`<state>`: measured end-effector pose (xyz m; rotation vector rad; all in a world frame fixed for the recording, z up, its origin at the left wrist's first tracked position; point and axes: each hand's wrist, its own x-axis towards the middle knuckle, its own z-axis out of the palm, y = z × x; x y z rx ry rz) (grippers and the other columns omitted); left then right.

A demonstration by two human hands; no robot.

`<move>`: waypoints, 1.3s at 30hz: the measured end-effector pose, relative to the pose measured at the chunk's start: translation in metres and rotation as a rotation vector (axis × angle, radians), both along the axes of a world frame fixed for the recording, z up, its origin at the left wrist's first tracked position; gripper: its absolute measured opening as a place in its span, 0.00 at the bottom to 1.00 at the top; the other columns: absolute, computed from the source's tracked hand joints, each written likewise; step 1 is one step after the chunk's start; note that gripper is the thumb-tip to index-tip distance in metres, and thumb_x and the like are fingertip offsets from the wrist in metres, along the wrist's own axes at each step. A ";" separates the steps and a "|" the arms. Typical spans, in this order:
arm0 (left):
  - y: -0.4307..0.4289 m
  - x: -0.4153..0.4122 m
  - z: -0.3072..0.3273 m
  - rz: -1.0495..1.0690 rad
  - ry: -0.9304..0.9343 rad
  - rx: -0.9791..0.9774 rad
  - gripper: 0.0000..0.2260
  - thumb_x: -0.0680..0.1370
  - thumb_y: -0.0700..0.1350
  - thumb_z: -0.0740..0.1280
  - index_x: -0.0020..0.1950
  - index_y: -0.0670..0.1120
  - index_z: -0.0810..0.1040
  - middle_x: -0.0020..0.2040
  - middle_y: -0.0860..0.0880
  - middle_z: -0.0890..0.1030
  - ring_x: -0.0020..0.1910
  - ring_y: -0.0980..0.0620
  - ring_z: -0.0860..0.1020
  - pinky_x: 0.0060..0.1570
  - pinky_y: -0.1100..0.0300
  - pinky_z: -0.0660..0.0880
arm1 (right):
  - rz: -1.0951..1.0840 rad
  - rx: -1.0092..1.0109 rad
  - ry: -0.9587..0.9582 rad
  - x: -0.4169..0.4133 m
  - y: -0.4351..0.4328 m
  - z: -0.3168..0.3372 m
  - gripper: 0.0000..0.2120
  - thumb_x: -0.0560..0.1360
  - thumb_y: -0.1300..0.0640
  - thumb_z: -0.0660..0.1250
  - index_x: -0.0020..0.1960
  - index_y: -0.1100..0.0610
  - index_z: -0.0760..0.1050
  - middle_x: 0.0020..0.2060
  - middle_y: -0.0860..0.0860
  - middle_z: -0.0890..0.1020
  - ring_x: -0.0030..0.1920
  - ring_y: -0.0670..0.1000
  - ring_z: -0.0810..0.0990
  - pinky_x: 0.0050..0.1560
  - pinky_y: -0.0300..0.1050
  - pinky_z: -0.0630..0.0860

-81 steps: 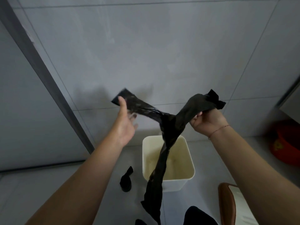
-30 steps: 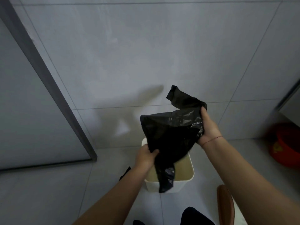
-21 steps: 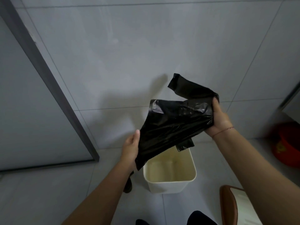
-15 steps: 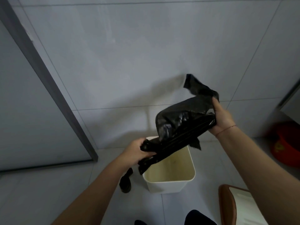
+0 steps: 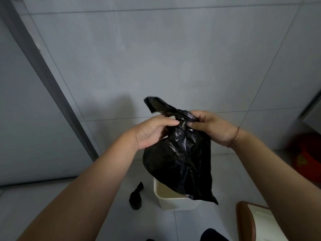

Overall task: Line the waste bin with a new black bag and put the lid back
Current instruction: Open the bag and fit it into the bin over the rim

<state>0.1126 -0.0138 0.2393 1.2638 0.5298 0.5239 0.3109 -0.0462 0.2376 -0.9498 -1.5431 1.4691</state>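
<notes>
Head view: your left hand and right hand are raised above the waste bin, close together, both pinched shut on the gathered top edge of the black bag. Your fingers on the left meet the right thumb almost tip to tip at the bag's neck. One loose flap of the bag sticks up and away from the bin, behind your left hand. The body of the bag hangs slack below your hands, its lower corner overlapping the bin's near right rim. The bin stands open on the floor tiles, cream inside. The lid lies on the floor right of the bin, apart from it. A small black bundle lies just left of the bin. A red basin sits well right of the bin, blurred.
</notes>
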 end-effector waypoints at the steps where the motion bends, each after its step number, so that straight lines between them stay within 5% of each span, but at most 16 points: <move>1: 0.001 0.001 -0.001 -0.021 0.045 0.020 0.17 0.73 0.38 0.65 0.62 0.41 0.76 0.54 0.43 0.80 0.54 0.47 0.78 0.59 0.54 0.73 | -0.001 0.010 -0.009 -0.001 0.001 0.003 0.13 0.77 0.70 0.58 0.45 0.58 0.77 0.35 0.47 0.84 0.36 0.43 0.82 0.41 0.34 0.78; 5: 0.003 -0.006 -0.008 0.075 0.188 0.044 0.11 0.71 0.39 0.70 0.52 0.42 0.80 0.48 0.48 0.84 0.50 0.52 0.81 0.53 0.61 0.77 | -0.089 0.008 0.034 0.003 0.007 0.011 0.13 0.77 0.69 0.57 0.47 0.57 0.78 0.38 0.51 0.82 0.37 0.47 0.81 0.41 0.38 0.78; 11: 0.002 -0.022 -0.011 0.206 0.048 -0.056 0.04 0.67 0.41 0.70 0.40 0.43 0.83 0.40 0.46 0.84 0.42 0.52 0.82 0.48 0.61 0.81 | -0.479 0.011 0.019 0.002 0.021 0.002 0.11 0.77 0.51 0.64 0.43 0.55 0.81 0.38 0.52 0.85 0.40 0.50 0.83 0.44 0.41 0.79; 16: -0.009 -0.008 -0.016 0.227 -0.068 -0.182 0.04 0.73 0.39 0.67 0.47 0.46 0.76 0.38 0.51 0.84 0.37 0.56 0.82 0.42 0.63 0.80 | -0.490 -0.077 0.064 -0.014 0.020 -0.017 0.10 0.78 0.54 0.61 0.46 0.57 0.78 0.38 0.54 0.84 0.38 0.52 0.82 0.43 0.44 0.80; 20: -0.015 0.000 -0.026 0.232 -0.173 -0.277 0.10 0.77 0.32 0.59 0.50 0.45 0.76 0.43 0.46 0.83 0.38 0.52 0.82 0.41 0.60 0.79 | -0.492 -0.142 0.092 -0.020 0.017 -0.025 0.15 0.78 0.48 0.59 0.42 0.56 0.79 0.31 0.49 0.85 0.32 0.46 0.83 0.35 0.36 0.80; 23: -0.017 0.006 -0.031 0.242 -0.249 -0.303 0.15 0.76 0.28 0.55 0.54 0.43 0.74 0.45 0.45 0.84 0.41 0.51 0.84 0.40 0.59 0.81 | -0.525 -0.194 0.067 -0.020 0.016 -0.031 0.21 0.77 0.42 0.58 0.41 0.56 0.81 0.33 0.49 0.86 0.36 0.46 0.85 0.39 0.39 0.80; 27: -0.016 0.020 -0.039 0.510 -0.069 -0.231 0.18 0.75 0.30 0.63 0.62 0.43 0.73 0.45 0.45 0.85 0.42 0.50 0.84 0.40 0.60 0.81 | -0.504 -0.225 0.137 -0.024 0.015 -0.040 0.23 0.77 0.39 0.56 0.38 0.48 0.85 0.38 0.46 0.87 0.41 0.44 0.86 0.45 0.41 0.77; 31: -0.015 0.027 -0.044 0.630 0.017 -0.340 0.23 0.72 0.39 0.72 0.65 0.41 0.72 0.43 0.44 0.83 0.38 0.50 0.83 0.35 0.58 0.78 | -0.440 -0.292 0.285 -0.026 0.016 -0.046 0.25 0.76 0.37 0.55 0.45 0.50 0.85 0.48 0.50 0.87 0.51 0.47 0.84 0.58 0.46 0.75; 36: -0.017 0.036 -0.045 0.714 0.178 -0.363 0.05 0.70 0.35 0.71 0.42 0.44 0.79 0.29 0.47 0.84 0.26 0.51 0.82 0.27 0.63 0.76 | -0.367 -0.318 0.308 -0.030 0.008 -0.048 0.26 0.77 0.40 0.55 0.61 0.58 0.77 0.56 0.55 0.83 0.58 0.51 0.81 0.57 0.43 0.76; 39: -0.017 0.038 -0.047 0.762 0.175 -0.323 0.05 0.68 0.35 0.73 0.35 0.45 0.82 0.29 0.45 0.84 0.27 0.49 0.82 0.29 0.61 0.78 | -0.594 -0.145 -0.103 -0.033 0.001 -0.046 0.24 0.75 0.47 0.65 0.68 0.55 0.66 0.61 0.52 0.70 0.61 0.50 0.72 0.62 0.46 0.72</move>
